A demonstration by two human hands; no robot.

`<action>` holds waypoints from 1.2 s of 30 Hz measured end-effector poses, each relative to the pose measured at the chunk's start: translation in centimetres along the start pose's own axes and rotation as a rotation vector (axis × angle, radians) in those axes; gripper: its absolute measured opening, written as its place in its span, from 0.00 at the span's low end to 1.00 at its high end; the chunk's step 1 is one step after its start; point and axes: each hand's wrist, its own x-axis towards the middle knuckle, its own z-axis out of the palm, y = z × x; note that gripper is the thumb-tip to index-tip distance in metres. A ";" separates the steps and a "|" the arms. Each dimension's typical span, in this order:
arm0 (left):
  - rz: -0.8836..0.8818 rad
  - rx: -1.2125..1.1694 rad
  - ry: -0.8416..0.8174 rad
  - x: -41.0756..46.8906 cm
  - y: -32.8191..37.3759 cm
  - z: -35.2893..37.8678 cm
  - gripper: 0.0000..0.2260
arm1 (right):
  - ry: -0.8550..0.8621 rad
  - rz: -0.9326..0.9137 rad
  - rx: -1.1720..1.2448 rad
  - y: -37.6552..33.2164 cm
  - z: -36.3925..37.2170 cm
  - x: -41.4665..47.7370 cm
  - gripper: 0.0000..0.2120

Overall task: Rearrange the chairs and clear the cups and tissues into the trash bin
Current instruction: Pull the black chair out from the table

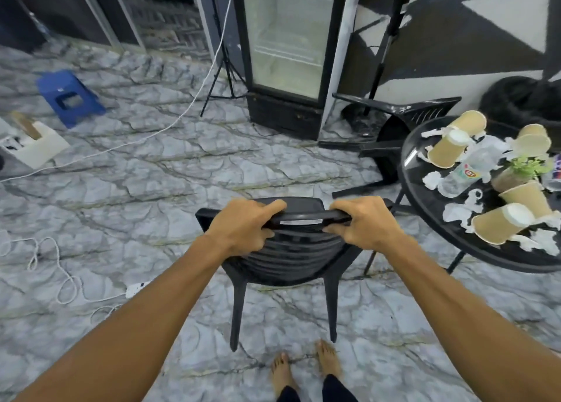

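**Chair vs table: bearing**

L hand [243, 228] + R hand [361, 224] both clamped on top rail of black chair [288, 259]; rail runs L–R, chair just ahead of feet. Round table [425, 199] w/ cups [498, 227] lies near, to the R; R hand nearer. Est. next: swing chair rightward.

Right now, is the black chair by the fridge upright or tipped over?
Tipped over: the chair lies on its side between the fridge and the table, legs sticking out sideways.
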 end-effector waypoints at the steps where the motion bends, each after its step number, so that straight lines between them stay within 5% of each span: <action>1: 0.004 -0.019 -0.026 0.8 0.4 -1.0 0.26 | 0.009 0.017 -0.007 0.2 -0.9 -0.4 0.15; 8: 0.085 -0.111 -0.020 2.2 4.4 -1.0 0.27 | 0.132 0.144 -0.015 0.8 -2.9 -6.4 0.25; 13: -0.011 -0.053 0.056 0.1 4.7 -0.9 0.35 | -0.077 0.181 -0.143 0.2 -3.7 -5.8 0.46; 20: -0.029 0.032 -0.182 -2.2 10.2 -0.9 0.17 | -0.143 0.236 -0.154 -0.3 -4.9 -11.8 0.26; 29: 0.224 0.100 -0.102 -1.3 26.6 -4.7 0.18 | 0.231 0.305 -0.119 -0.3 -12.6 -30.9 0.27; 36: 0.464 0.060 -0.100 1.8 37.8 -0.5 0.19 | 0.380 0.450 -0.205 0.9 -16.5 -44.1 0.24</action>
